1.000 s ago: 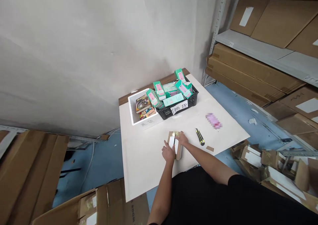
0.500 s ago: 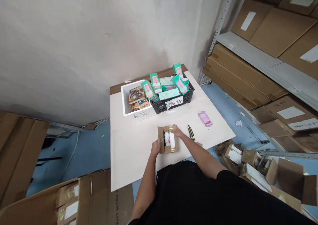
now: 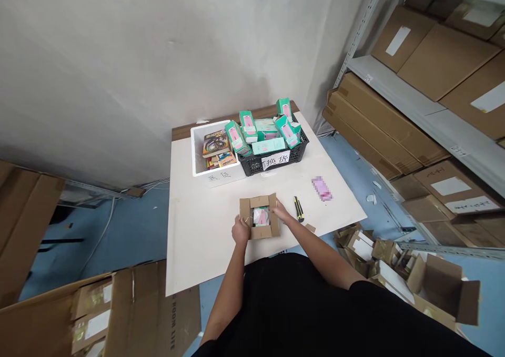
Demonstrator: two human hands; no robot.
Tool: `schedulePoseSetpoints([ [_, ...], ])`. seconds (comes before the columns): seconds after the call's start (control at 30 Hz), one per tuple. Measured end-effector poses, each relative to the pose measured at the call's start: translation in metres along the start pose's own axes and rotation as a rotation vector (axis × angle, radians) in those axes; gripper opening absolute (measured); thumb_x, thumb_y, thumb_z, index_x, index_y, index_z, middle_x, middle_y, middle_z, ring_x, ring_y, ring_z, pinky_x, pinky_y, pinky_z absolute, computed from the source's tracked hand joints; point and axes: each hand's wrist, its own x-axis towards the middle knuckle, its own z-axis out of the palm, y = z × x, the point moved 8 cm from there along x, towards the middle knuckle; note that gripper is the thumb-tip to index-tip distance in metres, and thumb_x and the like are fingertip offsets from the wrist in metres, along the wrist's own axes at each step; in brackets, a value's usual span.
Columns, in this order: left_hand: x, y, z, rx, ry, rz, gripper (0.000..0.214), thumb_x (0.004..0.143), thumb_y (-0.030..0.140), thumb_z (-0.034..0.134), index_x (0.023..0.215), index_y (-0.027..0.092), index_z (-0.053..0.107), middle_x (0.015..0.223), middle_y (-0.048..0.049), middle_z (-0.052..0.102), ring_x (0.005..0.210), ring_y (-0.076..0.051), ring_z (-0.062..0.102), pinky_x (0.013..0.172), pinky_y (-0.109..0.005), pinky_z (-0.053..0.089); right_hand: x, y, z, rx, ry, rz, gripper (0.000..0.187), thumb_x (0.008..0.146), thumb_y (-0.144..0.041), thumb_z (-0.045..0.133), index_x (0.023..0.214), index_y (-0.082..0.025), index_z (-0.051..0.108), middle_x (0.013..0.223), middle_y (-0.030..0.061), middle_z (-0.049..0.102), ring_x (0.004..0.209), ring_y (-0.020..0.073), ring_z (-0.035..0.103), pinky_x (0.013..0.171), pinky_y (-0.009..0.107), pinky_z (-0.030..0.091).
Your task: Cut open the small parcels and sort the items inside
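Note:
A small cardboard box (image 3: 261,233) lies on the white tabletop near me with its flaps folded outward. Inside it shows a white and pink item (image 3: 261,216), perhaps in clear wrapping. My left hand (image 3: 240,230) is closed on the left flap of the box. On the other side, my right hand (image 3: 280,210) grips the right flap, its fingertips partly hidden behind the cardboard. A yellow and black box cutter (image 3: 299,209) rests to the right of my right hand, beside a scrap of cardboard (image 3: 310,228).
A white bin (image 3: 197,174) with books and a black basket (image 3: 302,154) heaped with green and pink boxes stand at the table's back. A blurred pink object (image 3: 322,189) lies on the right. Shelving (image 3: 412,94) with cartons rises at right; opened cartons (image 3: 434,283) cover the floor.
The box's flaps have been pulled apart, and its right flap with tape and white label has swung outward. More of the contents shows. The view has shifted slightly.

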Motion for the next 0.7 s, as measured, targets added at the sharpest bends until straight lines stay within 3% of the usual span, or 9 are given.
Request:
schedulePoseSetpoints([
  [0.07, -0.003, 0.008, -0.006, -0.011, 0.074, 0.089, 0.065, 0.105, 0.033, 0.039, 0.168, 0.021, 0.027, 0.144, -0.0164, 0.065, 0.131, -0.030, 0.062, 0.104, -0.042, 0.051, -0.009, 0.006, -0.015, -0.023, 0.055, -0.029, 0.092, 0.081, -0.019, 0.058, 0.169, -0.025, 0.029, 0.150, 0.0087, 0.063, 0.129, 0.0275, 0.064, 0.109, 0.040, 0.053],
  [0.1, -0.006, 0.017, -0.007, 0.011, 0.094, 0.170, 0.067, 0.104, 0.031, 0.044, 0.168, 0.023, 0.028, 0.155, -0.0159, 0.057, 0.142, -0.031, 0.054, 0.110, -0.044, 0.048, -0.014, 0.009, -0.022, -0.088, 0.111, -0.048, 0.091, 0.083, -0.019, 0.057, 0.169, -0.024, 0.029, 0.156, 0.0098, 0.057, 0.138, 0.0277, 0.058, 0.113, 0.042, 0.050],
  [0.17, -0.014, 0.037, 0.002, 0.111, 0.031, 0.363, 0.059, 0.100, 0.027, 0.050, 0.159, 0.028, 0.048, 0.167, -0.0112, 0.043, 0.155, -0.033, 0.036, 0.121, -0.047, 0.040, -0.024, 0.009, -0.031, -0.260, 0.209, -0.102, 0.083, 0.086, -0.019, 0.057, 0.167, -0.024, 0.036, 0.167, 0.0104, 0.043, 0.153, 0.0281, 0.041, 0.122, 0.045, 0.041],
  [0.23, -0.022, 0.052, 0.017, 0.204, -0.109, 0.487, 0.045, 0.096, 0.023, 0.054, 0.138, 0.031, 0.069, 0.168, -0.0051, 0.042, 0.158, -0.032, 0.030, 0.123, -0.047, 0.038, -0.029, 0.002, -0.026, -0.428, 0.194, -0.195, 0.068, 0.090, -0.016, 0.057, 0.157, -0.026, 0.055, 0.173, 0.0074, 0.034, 0.161, 0.0293, 0.025, 0.128, 0.050, 0.031],
  [0.3, -0.028, 0.057, 0.024, 0.233, -0.204, 0.524, 0.039, 0.093, 0.020, 0.054, 0.122, 0.030, 0.078, 0.166, -0.0021, 0.044, 0.158, -0.030, 0.031, 0.125, -0.046, 0.037, -0.029, -0.006, -0.013, -0.557, 0.113, -0.294, 0.052, 0.092, -0.013, 0.056, 0.140, -0.028, 0.071, 0.175, 0.0043, 0.030, 0.164, 0.0310, 0.014, 0.131, 0.054, 0.023],
  [0.4, -0.034, 0.058, 0.023, 0.182, -0.266, 0.567, 0.032, 0.092, 0.023, 0.056, 0.113, 0.027, 0.081, 0.166, -0.0025, 0.045, 0.161, -0.030, 0.027, 0.132, -0.047, 0.028, -0.022, -0.012, -0.001, -0.654, 0.042, -0.331, 0.044, 0.095, -0.010, 0.054, 0.130, -0.024, 0.077, 0.177, 0.0046, 0.024, 0.165, 0.0346, 0.005, 0.130, 0.058, 0.016],
  [0.47, -0.037, 0.054, 0.021, 0.114, -0.297, 0.597, 0.028, 0.097, 0.032, 0.054, 0.106, 0.025, 0.080, 0.166, -0.0024, 0.046, 0.162, -0.030, 0.024, 0.133, -0.049, 0.026, -0.015, -0.015, 0.003, -0.664, 0.016, -0.321, 0.050, 0.095, -0.010, 0.054, 0.140, -0.025, 0.072, 0.179, 0.0052, 0.019, 0.165, 0.0354, 0.005, 0.129, 0.058, 0.017],
  [0.57, -0.039, 0.040, 0.023, 0.056, -0.325, 0.576, 0.039, 0.102, 0.046, 0.049, 0.091, 0.025, 0.079, 0.162, -0.0031, 0.052, 0.163, -0.030, 0.024, 0.133, -0.052, 0.025, -0.001, -0.024, 0.007, -0.661, -0.002, -0.318, 0.069, 0.095, -0.013, 0.056, 0.161, -0.030, 0.049, 0.179, 0.0052, 0.016, 0.164, 0.0355, 0.010, 0.127, 0.054, 0.023],
  [0.7, -0.044, 0.027, 0.040, 0.082, -0.375, 0.600, 0.026, 0.082, 0.045, 0.082, 0.101, 0.028, 0.082, 0.167, -0.0037, 0.046, 0.165, -0.035, 0.014, 0.133, -0.055, 0.023, 0.028, -0.034, 0.013, -0.740, -0.047, -0.243, 0.085, 0.090, -0.012, 0.060, 0.168, -0.036, 0.034, 0.174, 0.0088, 0.030, 0.159, 0.0393, 0.023, 0.123, 0.055, 0.028],
])
